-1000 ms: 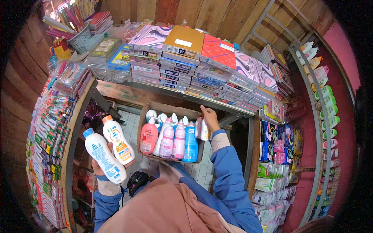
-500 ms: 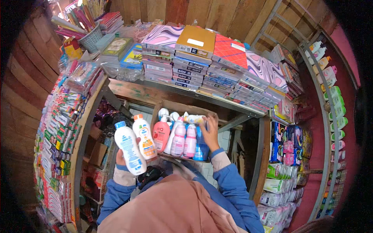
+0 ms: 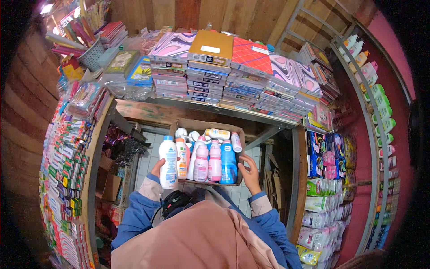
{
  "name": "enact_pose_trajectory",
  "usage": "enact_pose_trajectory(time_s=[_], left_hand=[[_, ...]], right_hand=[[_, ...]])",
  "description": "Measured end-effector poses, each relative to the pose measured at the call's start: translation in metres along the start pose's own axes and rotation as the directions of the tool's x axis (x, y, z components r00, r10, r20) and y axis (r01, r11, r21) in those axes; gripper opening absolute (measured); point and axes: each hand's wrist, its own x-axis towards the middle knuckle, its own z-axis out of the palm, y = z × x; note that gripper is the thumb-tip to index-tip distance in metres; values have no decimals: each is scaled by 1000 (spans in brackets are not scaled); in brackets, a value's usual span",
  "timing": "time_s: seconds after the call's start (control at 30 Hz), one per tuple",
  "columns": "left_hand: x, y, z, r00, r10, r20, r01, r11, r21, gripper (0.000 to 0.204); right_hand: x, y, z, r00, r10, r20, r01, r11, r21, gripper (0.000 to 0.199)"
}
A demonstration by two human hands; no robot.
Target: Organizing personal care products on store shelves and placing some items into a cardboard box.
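My left hand point(image 3: 157, 167) is closed around a white bottle point(image 3: 168, 162) with a blue cap, kept upright at the near left corner of a cardboard box point(image 3: 244, 134). Close against it stands a white and orange bottle point(image 3: 182, 162); whether my fingers grip that one too is hidden. My right hand point(image 3: 250, 173) is open and empty, fingers apart, beside the box's right side. Inside the box are two pink bottles point(image 3: 215, 163), a blue bottle point(image 3: 228, 163), and a small orange-labelled bottle point(image 3: 217, 133) lying across the back. A small pale bottle point(image 3: 236, 141) leans at the right.
Beyond the box, a table bears stacked notebooks point(image 3: 208, 47). Its legs point(image 3: 295, 179) flank me. Small packets point(image 3: 67, 166) fill the left side, hanging packages point(image 3: 318, 193) the right. Bottles line a shelf point(image 3: 380, 105) at the far right. Tiles point(image 3: 152, 157) cover the floor.
My left hand has brought the white and orange bottles right, up against the box. My right hand has left the bottles inside and drawn back past the box's right edge.
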Motion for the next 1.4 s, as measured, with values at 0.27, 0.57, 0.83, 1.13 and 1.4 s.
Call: enact_pose_trajectory(time_s=[0.27,0.57,0.83,1.13,1.4], left_hand=[[57,-13,-53,906,-60,-418,194,939,285,46],[69,-16,-27,835,401,-377,-218,870,443,70],[47,-39,49,837,547,-1,-451,691,564,62],[25,-232,163,977,-22,212,-129,728,673,58],[-44,-390,323,825,-384,414,-67,661,747,69]], right_hand=[[-21,2,-12,998,35,-53,-41,992,-118,30],[-36,-13,-36,991,38,-128,-46,997,-59,30],[-116,-29,-92,957,-16,-290,16,1000,-5,30],[-340,-39,-195,793,22,-609,32,997,77,30],[-520,-84,-305,517,-153,-843,-25,981,-193,31]])
